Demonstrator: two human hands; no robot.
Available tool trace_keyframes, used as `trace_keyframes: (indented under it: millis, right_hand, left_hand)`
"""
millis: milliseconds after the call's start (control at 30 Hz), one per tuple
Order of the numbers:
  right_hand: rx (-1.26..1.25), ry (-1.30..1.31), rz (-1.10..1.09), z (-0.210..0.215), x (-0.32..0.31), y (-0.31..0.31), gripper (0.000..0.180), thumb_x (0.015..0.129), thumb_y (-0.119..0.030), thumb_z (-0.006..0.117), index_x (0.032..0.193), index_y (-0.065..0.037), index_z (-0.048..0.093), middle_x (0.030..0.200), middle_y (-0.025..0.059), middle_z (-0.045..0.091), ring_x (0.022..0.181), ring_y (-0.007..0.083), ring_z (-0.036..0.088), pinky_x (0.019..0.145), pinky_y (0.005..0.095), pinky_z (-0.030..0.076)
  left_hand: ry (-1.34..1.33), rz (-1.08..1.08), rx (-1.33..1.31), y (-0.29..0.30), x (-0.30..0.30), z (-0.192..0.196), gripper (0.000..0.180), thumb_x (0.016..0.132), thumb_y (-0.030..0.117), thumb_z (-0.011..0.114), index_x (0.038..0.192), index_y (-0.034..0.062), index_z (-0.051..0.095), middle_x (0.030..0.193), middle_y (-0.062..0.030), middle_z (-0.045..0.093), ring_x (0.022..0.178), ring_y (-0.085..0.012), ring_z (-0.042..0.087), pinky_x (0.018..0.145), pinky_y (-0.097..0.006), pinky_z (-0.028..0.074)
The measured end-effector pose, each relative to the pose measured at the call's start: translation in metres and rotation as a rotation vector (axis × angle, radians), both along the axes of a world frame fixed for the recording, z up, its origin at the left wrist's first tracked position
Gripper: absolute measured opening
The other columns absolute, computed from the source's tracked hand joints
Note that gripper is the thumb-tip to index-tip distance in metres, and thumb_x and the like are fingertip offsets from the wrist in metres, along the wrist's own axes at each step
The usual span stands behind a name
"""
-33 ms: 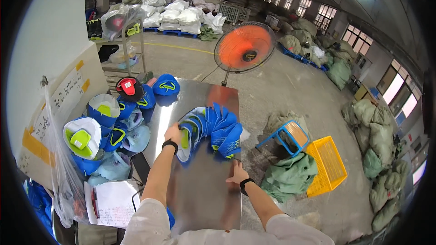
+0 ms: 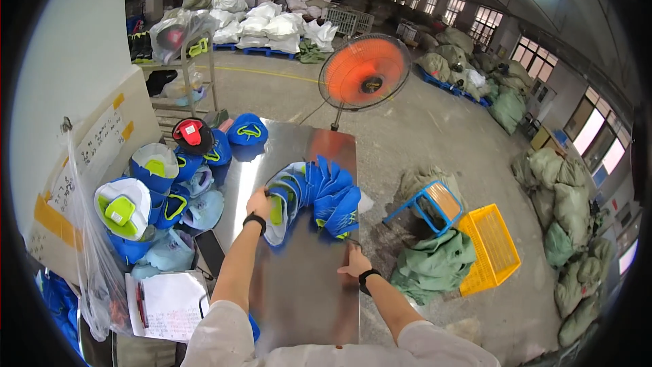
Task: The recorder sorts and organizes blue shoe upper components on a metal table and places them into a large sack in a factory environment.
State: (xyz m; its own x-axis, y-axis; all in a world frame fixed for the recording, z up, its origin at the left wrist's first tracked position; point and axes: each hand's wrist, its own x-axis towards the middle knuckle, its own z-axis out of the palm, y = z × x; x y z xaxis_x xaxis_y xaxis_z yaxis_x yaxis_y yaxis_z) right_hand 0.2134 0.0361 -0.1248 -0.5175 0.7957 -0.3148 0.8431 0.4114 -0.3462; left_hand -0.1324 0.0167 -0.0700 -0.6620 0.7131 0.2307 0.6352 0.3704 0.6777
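Plastic bag: a clear bag (image 2: 81,231) hangs at the far left, by the wall.
Paper: a white sheet (image 2: 166,306) with a red pen (image 2: 141,304) lies low on the left, near your left elbow.
Cap pile: lots of blue caps (image 2: 173,197) sit in a heap on the left side of the table, some with green and white parts. One red and black cap (image 2: 192,134) sits near the top of the heap.
Table: the shiny metal table (image 2: 299,292) runs up the middle, in front of you.
Left hand: your left hand (image 2: 259,202) grips the near end of the curved row of caps. Your fingers are closed around it.
Row of caps: the blue caps (image 2: 316,194) are stacked into each other in a bent row on the table, just past your hands.
Right hand: your right hand (image 2: 355,261) rests at the right edge of the table, close to the other end of the row. I cannot tell if it holds anything.
Fan: an orange fan (image 2: 363,71) stands past the far end of the table.
Stool: a blue stool (image 2: 428,205) lies tipped on the floor to the right.
Basket: a yellow basket (image 2: 490,248) sits on the floor next to the stool, with green cloth (image 2: 435,265) beside it.
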Motion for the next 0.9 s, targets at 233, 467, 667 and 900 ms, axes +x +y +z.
trace_keyframes:
  millis: [233, 467, 667, 900]
  right_hand:
    - [0.1, 0.25, -0.107, -0.009, -0.015, 0.038, 0.071, 0.068, -0.031, 0.068, 0.117, 0.007, 0.032, 0.079, 0.0212, 0.061, 0.078, 0.0342, 0.061, 0.07, 0.0394, 0.047]
    - [0.029, 0.21, 0.275, 0.003, 0.0, 0.044, 0.043, 0.085, -0.036, 0.036, 0.082, -0.001, 0.061, 0.081, 0.0206, 0.061, 0.08, 0.037, 0.058, 0.072, 0.046, 0.045]
    - [0.304, 0.334, 0.626, -0.019, 0.04, 0.027, 0.035, 0.081, -0.028, 0.045, 0.07, -0.002, 0.065, 0.082, 0.0236, 0.059, 0.08, 0.0345, 0.055, 0.076, 0.0455, 0.042]
    - [0.08, 0.408, 0.782, -0.072, 0.1, 0.036, 0.039, 0.084, -0.027, 0.04, 0.07, 0.004, 0.058, 0.073, 0.0269, 0.056, 0.069, 0.0415, 0.054, 0.062, 0.0481, 0.041]
  left_hand:
    - [-0.234, 0.229, 0.191, -0.014, 0.052, -0.017, 0.019, 0.073, 0.013, 0.06, 0.092, 0.0093, 0.061, 0.084, -0.0131, 0.063, 0.08, -0.029, 0.061, 0.071, -0.037, 0.047]
    - [0.032, 0.383, -0.284, -0.051, 0.136, -0.007, 0.019, 0.077, 0.025, 0.051, 0.089, 0.0174, 0.064, 0.083, -0.012, 0.063, 0.079, -0.0297, 0.06, 0.072, -0.04, 0.047]
    - [-0.165, 0.293, -0.169, -0.112, 0.325, -0.059, 0.015, 0.072, 0.023, 0.054, 0.077, 0.0125, 0.063, 0.074, -0.0127, 0.062, 0.07, -0.03, 0.06, 0.065, -0.041, 0.047]
    - [-0.432, 0.364, -0.14, -0.289, 0.488, -0.051, 0.016, 0.074, 0.021, 0.055, 0.086, 0.0116, 0.06, 0.076, -0.0123, 0.062, 0.071, -0.0305, 0.059, 0.065, -0.039, 0.046]
